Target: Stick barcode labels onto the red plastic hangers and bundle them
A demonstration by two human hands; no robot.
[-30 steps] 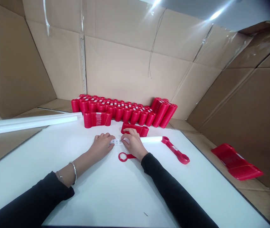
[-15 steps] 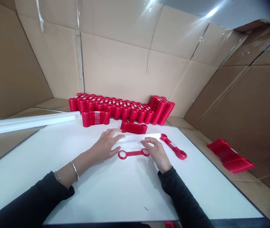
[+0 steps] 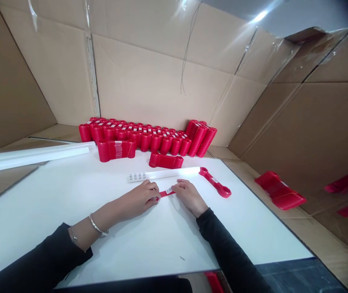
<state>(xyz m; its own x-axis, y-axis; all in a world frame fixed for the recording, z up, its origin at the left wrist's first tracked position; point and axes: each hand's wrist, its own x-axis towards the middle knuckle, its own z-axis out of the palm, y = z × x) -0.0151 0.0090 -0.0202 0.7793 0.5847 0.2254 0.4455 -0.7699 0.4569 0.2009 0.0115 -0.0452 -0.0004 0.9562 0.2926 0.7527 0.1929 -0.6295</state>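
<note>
Since half a second ago both hands have drawn in from the white strip of labels [image 3: 161, 174] to the flat red wrench [image 3: 165, 193], which lies on the white bench [image 3: 70, 191] between them. The left hand [image 3: 140, 198], fingers curled, covers one ring end; the right hand [image 3: 188, 194] pinches the other end, where a small white sticker now sits on the shaft (its print is too small to read). The strip itself lies free, just behind the hands, with a row of barcode-like stickers at its left end, also unreadable.

Cardboard walls [image 3: 149, 81] close in the bench at the back and on both sides. The long row of stacked red wrenches [image 3: 149, 140] takes up the far edge, with a short stack [image 3: 166, 161] in front of it. The bench is open to the left of the hands and along its near edge. A single red wrench [image 3: 215, 186] lies near the right edge, beside the strip's end.
</note>
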